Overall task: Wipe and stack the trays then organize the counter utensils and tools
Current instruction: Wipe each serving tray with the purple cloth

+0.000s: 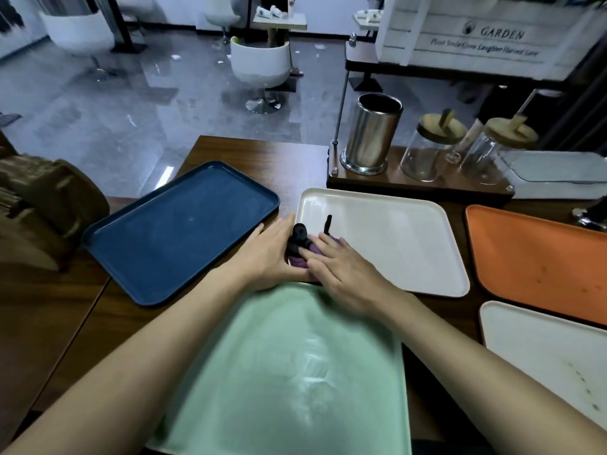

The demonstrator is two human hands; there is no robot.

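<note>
Closest is the green tray [289,372], lying flat on the table [230,152] between both bare forearms, with a pale blurred sheen across its middle. Just past its far edge the two hands meet at the near left corner of the white tray [387,238]. The left hand [266,254] lies with fingers straight, side against the cloth [297,261]. The right hand [341,274] lies flat with fingers spread a little, pressing down on the purple cloth, most of which it hides. Neither hand plainly pinches anything. A black lump [299,238] sits on the cloth between the hands, touching both, and a black strip [327,223] stands just beyond it; what they are I cannot tell.

The blue tray [180,231] lies to the left, angled, close to the left hand. The orange tray [538,257] sits right of the white one, apart from it, with a few dark specks. A second white tray [542,349] lies nearer, at the right edge, also specked.

Behind the white tray a wooden stand [417,185] carries a steel cup [372,133] and two glass jars [430,149] with wooden lids. A clear box [558,172] sits at the far right. A brown bag [49,205] rests at the left. White stools [259,60] stand on the grey floor beyond.
</note>
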